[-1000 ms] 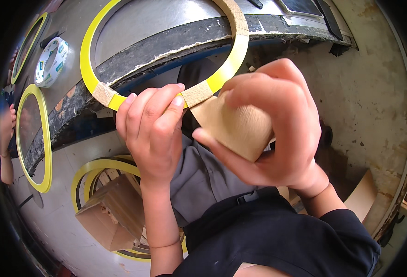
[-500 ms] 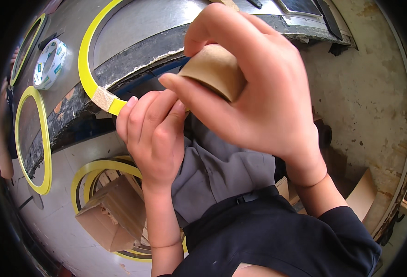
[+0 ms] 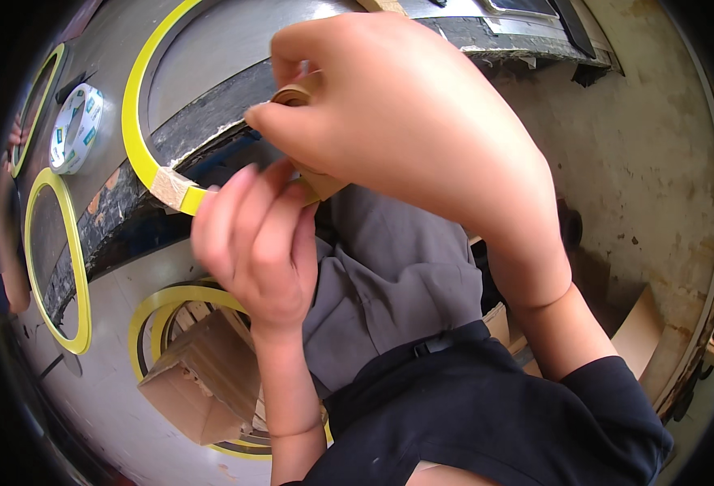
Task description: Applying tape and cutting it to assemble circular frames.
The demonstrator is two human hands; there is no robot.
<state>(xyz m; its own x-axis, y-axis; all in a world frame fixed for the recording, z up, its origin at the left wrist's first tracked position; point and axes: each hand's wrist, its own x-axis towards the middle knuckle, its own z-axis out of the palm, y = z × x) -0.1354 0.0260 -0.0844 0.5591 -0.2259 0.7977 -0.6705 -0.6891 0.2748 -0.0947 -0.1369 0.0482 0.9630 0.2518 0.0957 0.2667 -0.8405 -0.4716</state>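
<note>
A large yellow ring (image 3: 136,130) with a dark inner side rests partly on the table and reaches out over its edge toward me. My left hand (image 3: 255,247) is closed around its near part, fingers slightly blurred. One beige patch of tape (image 3: 170,188) is wrapped round the ring just left of those fingers. My right hand (image 3: 422,121) grips a roll of brown tape (image 3: 296,95), mostly hidden by the fingers and palm. Below the roll, a brown strip (image 3: 322,185) shows against the ring beside my left fingertips.
A wide white printed tape roll (image 3: 76,130) stands on the metal table (image 3: 219,61). A smaller yellow ring (image 3: 81,279) overhangs the table's left edge. Below are a cardboard box (image 3: 203,373) and more yellow rings (image 3: 140,324). Another person's hand (image 3: 14,134) shows at far left.
My right hand has swung left and tilted over with the tape roll, bringing it above my left fingers. The left fingers have loosened a little on the ring, and the view has shifted slightly.
</note>
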